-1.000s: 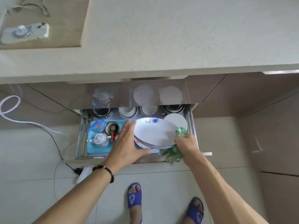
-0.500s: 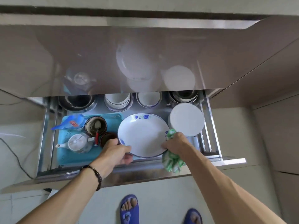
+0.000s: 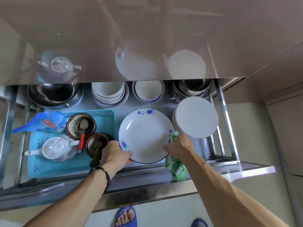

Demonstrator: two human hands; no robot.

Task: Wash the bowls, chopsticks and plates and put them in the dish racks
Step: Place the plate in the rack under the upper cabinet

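plate [image 3: 144, 136]: white w/ blue flowers, in pull-out rack [image 3: 229, 128], centre-front
left hand [image 3: 114, 154]: grips plate's near-left rim
right hand [image 3: 178, 148]: pinches plate's right rim, green cloth [image 3: 175, 167] bunched in fingers too
white plates [image 3: 196, 118]: just right of plate

The cabinet front [image 3: 147, 38] hides the rear halves of the steel bowls [image 3: 52, 94] and white bowl stacks [image 3: 108, 94]. The left hand [image 3: 114, 156] covers part of the plate [image 3: 146, 136] rim. The bag's [image 3: 41, 122] red label is too blurred to read. Both slippers [image 3: 126, 217] are cut off below.
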